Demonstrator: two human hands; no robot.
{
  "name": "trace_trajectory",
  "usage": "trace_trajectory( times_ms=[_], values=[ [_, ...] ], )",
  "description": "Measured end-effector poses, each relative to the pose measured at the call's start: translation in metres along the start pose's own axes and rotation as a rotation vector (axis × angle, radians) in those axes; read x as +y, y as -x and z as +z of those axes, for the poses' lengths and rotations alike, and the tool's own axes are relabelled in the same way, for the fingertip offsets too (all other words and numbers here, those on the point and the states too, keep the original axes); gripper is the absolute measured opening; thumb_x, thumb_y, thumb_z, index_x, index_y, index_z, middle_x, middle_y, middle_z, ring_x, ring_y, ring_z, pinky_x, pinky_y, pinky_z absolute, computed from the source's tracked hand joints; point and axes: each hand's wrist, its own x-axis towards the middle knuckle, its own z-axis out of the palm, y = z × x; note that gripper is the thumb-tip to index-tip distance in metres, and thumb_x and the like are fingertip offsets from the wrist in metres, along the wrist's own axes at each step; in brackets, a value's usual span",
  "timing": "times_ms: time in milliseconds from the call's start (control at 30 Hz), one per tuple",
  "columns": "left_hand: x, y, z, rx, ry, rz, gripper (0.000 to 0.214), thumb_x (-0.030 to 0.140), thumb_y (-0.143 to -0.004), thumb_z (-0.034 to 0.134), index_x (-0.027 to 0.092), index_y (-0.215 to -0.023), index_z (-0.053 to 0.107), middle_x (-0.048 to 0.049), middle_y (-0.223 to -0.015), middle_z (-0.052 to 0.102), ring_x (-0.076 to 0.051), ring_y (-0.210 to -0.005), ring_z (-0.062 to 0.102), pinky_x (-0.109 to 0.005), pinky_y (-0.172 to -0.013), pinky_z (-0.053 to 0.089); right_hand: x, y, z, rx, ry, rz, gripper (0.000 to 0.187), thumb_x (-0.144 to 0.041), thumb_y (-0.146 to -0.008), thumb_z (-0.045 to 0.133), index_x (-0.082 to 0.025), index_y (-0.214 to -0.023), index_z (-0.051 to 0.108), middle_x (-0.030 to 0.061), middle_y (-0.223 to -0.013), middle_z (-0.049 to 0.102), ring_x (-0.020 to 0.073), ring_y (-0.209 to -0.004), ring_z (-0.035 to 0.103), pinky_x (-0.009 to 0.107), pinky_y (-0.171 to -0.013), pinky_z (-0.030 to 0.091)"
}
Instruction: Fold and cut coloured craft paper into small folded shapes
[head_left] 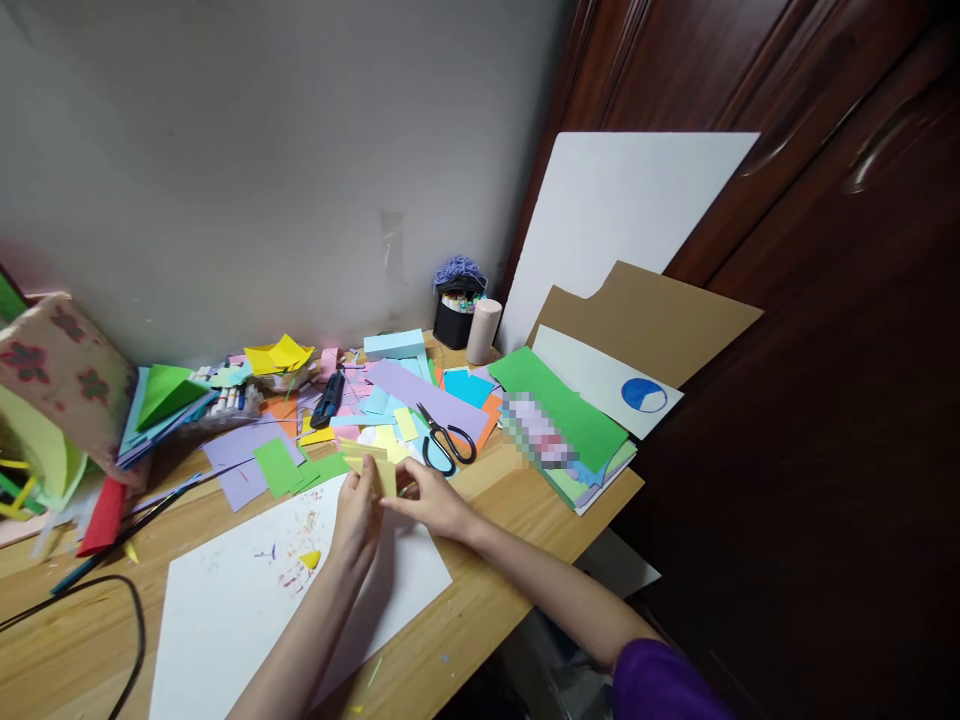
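My left hand [358,512] and my right hand [429,500] meet over the top edge of a large white sheet [225,610] on a wooden desk [517,500]. Both pinch a small pale yellow paper piece [377,467] between their fingers. The left fingers close on its lower left, the right fingers on its lower right side. Black-handled scissors [445,442] lie just behind my right hand. A small yellow triangle scrap [310,559] rests on the white sheet, left of my left wrist.
Coloured paper scraps [360,400] litter the desk's back. A green paper stack [570,420] lies at right, with white and brown boards [622,210] leaning on a dark cabinet. A pen pot [457,312], a floral box [64,370], a black cable [127,600].
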Motion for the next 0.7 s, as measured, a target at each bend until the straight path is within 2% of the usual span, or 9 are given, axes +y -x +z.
trace_trajectory(
  times_ms=[100, 200, 267, 300, 333, 433, 500, 600, 700],
  values=[
    [0.008, 0.002, -0.024, 0.096, -0.069, 0.076, 0.042, 0.049, -0.059, 0.068, 0.014, -0.078, 0.056, -0.0025, -0.075, 0.063, -0.014, -0.073, 0.059, -0.025, -0.066, 0.044, -0.001, -0.021, 0.02, 0.047, 0.112, -0.043, 0.013, -0.031, -0.077, 0.056, -0.018, -0.077, 0.053, -0.0015, -0.072, 0.056, 0.0126, -0.069, 0.054, 0.024, -0.063, 0.043],
    [0.021, 0.005, -0.055, 0.169, -0.346, 0.115, 0.044, 0.051, -0.062, 0.065, 0.013, -0.084, 0.057, -0.0069, -0.083, 0.063, -0.019, -0.079, 0.059, -0.029, -0.068, 0.046, 0.0, -0.034, 0.022, -0.001, 0.293, -0.113, 0.015, -0.03, -0.077, 0.057, -0.019, -0.069, 0.051, -0.0031, -0.064, 0.051, 0.012, -0.063, 0.05, 0.023, -0.059, 0.039],
    [0.031, 0.005, -0.075, 0.219, -0.55, 0.286, 0.05, 0.045, -0.059, 0.07, 0.018, -0.098, 0.054, -0.0072, -0.099, 0.061, -0.021, -0.091, 0.057, -0.033, -0.076, 0.046, 0.003, -0.037, 0.021, -0.066, 0.433, -0.152, 0.015, -0.029, -0.077, 0.057, -0.019, -0.068, 0.051, -0.0026, -0.064, 0.052, 0.0127, -0.063, 0.049, 0.023, -0.058, 0.037],
    [0.036, 0.005, -0.083, 0.21, -0.622, 0.379, 0.055, 0.041, -0.056, 0.072, 0.02, -0.103, 0.052, -0.007, -0.107, 0.058, -0.022, -0.099, 0.054, -0.035, -0.082, 0.044, 0.005, -0.038, 0.021, -0.095, 0.496, -0.172, 0.014, -0.029, -0.078, 0.057, -0.019, -0.069, 0.052, -0.0019, -0.066, 0.053, 0.0135, -0.065, 0.049, 0.024, -0.059, 0.036],
    [0.04, 0.005, -0.09, 0.157, -0.696, 0.413, 0.06, 0.039, -0.055, 0.073, 0.022, -0.107, 0.05, -0.0066, -0.111, 0.056, -0.023, -0.104, 0.052, -0.037, -0.087, 0.042, 0.007, -0.037, 0.021, -0.119, 0.547, -0.195, 0.013, -0.028, -0.078, 0.057, -0.019, -0.071, 0.052, -0.001, -0.068, 0.054, 0.0145, -0.068, 0.05, 0.024, -0.061, 0.036],
    [0.042, 0.006, -0.102, -0.042, -0.89, 0.375, 0.055, 0.037, -0.059, 0.07, 0.024, -0.109, 0.051, -0.0066, -0.11, 0.057, -0.025, -0.105, 0.051, -0.041, -0.09, 0.039, 0.015, -0.035, 0.026, -0.121, 0.646, -0.252, 0.01, -0.029, -0.081, 0.053, -0.019, -0.08, 0.052, 0.0022, -0.079, 0.056, 0.0175, -0.079, 0.051, 0.027, -0.068, 0.039],
    [0.037, 0.007, -0.104, -0.129, -1.012, 0.381, 0.045, 0.038, -0.065, 0.065, 0.023, -0.106, 0.054, -0.0076, -0.105, 0.058, -0.026, -0.099, 0.052, -0.041, -0.087, 0.038, 0.02, -0.032, 0.031, -0.098, 0.712, -0.278, 0.012, -0.031, -0.083, 0.05, -0.019, -0.085, 0.051, 0.0042, -0.085, 0.056, 0.0191, -0.085, 0.05, 0.03, -0.073, 0.04],
    [0.026, 0.008, -0.106, -0.171, -1.189, 0.49, 0.031, 0.037, -0.073, 0.056, 0.021, -0.099, 0.055, -0.0079, -0.094, 0.058, -0.025, -0.09, 0.051, -0.039, -0.08, 0.038, 0.024, -0.029, 0.039, -0.072, 0.824, -0.297, 0.015, -0.031, -0.084, 0.048, -0.017, -0.09, 0.049, 0.0075, -0.091, 0.053, 0.0217, -0.09, 0.047, 0.034, -0.077, 0.041],
    [0.018, 0.007, -0.11, -0.145, -1.321, 0.547, 0.018, 0.032, -0.079, 0.046, 0.021, -0.09, 0.055, -0.0066, -0.084, 0.057, -0.024, -0.079, 0.05, -0.037, -0.073, 0.036, 0.025, -0.026, 0.047, -0.047, 0.895, -0.277, 0.018, -0.031, -0.083, 0.049, -0.016, -0.095, 0.048, 0.0097, -0.095, 0.051, 0.024, -0.091, 0.046, 0.038, -0.077, 0.041]
  ],
)
